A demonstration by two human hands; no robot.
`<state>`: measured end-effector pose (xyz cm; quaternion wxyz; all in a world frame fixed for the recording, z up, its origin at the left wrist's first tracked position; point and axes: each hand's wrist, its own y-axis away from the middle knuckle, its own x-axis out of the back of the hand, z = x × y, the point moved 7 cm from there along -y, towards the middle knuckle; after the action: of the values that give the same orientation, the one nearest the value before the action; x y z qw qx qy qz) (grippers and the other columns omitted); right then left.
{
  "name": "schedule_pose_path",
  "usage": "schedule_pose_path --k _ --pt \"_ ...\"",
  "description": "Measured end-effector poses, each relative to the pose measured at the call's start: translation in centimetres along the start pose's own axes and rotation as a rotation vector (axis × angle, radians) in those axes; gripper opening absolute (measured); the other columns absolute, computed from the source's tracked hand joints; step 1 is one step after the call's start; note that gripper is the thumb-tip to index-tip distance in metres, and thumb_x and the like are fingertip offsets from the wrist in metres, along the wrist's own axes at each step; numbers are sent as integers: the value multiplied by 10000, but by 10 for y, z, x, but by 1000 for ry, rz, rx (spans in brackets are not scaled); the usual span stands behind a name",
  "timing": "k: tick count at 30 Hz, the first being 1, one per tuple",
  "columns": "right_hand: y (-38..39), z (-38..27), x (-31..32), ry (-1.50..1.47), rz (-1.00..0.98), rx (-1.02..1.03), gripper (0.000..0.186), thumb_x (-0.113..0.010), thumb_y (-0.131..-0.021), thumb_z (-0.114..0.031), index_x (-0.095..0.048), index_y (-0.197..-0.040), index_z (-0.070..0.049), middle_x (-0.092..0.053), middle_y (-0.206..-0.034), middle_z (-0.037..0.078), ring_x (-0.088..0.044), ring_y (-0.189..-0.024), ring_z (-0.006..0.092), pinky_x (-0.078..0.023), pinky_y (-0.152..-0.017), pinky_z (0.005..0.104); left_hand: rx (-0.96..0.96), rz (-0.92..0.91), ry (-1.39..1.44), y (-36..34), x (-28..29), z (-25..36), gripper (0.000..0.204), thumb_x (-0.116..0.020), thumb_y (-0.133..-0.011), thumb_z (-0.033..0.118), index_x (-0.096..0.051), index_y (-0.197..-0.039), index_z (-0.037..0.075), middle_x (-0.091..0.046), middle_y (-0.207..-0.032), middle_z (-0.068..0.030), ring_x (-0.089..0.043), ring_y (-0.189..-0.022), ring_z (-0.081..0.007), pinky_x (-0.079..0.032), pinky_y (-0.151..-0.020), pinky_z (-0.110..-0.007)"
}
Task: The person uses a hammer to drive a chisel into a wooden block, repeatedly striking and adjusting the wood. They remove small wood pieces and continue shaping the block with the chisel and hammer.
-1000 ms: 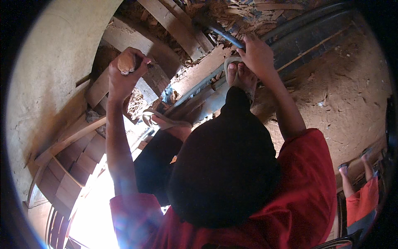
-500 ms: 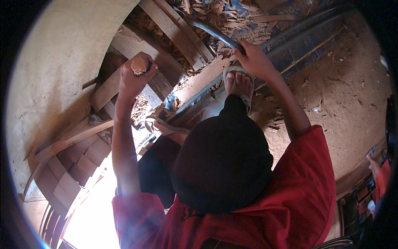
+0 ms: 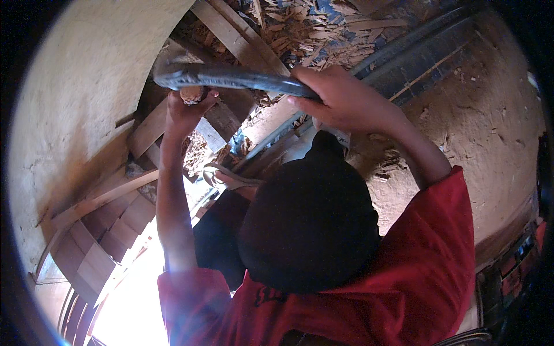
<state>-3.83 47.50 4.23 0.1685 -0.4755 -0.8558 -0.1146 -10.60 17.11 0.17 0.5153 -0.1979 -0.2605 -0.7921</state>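
My left hand (image 3: pixel 186 115) is wrapped round a thick wooden handle (image 3: pixel 191 95), whose round, frayed top end points up. The lower part of it is hidden beneath the hand. My right hand (image 3: pixel 340 99) grips a dark, slightly curved bar-like tool (image 3: pixel 248 79) by one end. Its blurred far end lies over the top of the wooden handle in this view; whether the two touch I cannot tell. Below my left hand, squared timber pieces (image 3: pixel 222 121) lie crossed.
Wood chips (image 3: pixel 311 34) cover the ground at the top, beside long planks (image 3: pixel 236 34). A dark rail-like strip (image 3: pixel 415 57) runs diagonally at the upper right, bordering bare earth (image 3: pixel 461 144). At the left rises a pale curved surface (image 3: pixel 81 104), with stacked wood blocks (image 3: pixel 98 254) below it.
My right hand has swung the dark bar left and toward me, from over the chips to over the wooden handle. My left hand has stayed nearly still.
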Motion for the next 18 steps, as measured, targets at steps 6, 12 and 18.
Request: schedule_pose_path --k 6,12,18 --pt "1 -3 3 46 -20 -24 262 -637 -1052 -249 -603 -1102 6 -623 -677 166 -664 -574 303 -504 -593 446 89 -17 -25 4 3 5 193 -866 -878 65 -731 -1012 32 -767 -962 -34 -711 -871 -123 -576 -806 -298" --pt "-3 7 0 85 -13 -1 263 -632 -1052 -238 -600 -1115 16 -623 -640 162 -665 -549 296 -505 -582 443 -8 -16 -28 7 0 32 138 -842 -898 66 -740 -987 34 -756 -904 -7 -689 -845 -90 -555 -788 -273" --pt "6 17 -5 -38 -122 -158 359 -648 -1007 -293 -583 -1199 3 -671 -786 284 -693 -775 483 -530 -725 593 98 -43 -169 2 -3 25 155 -857 -891 93 -740 -975 36 -768 -927 -27 -706 -874 -103 -574 -806 -308"
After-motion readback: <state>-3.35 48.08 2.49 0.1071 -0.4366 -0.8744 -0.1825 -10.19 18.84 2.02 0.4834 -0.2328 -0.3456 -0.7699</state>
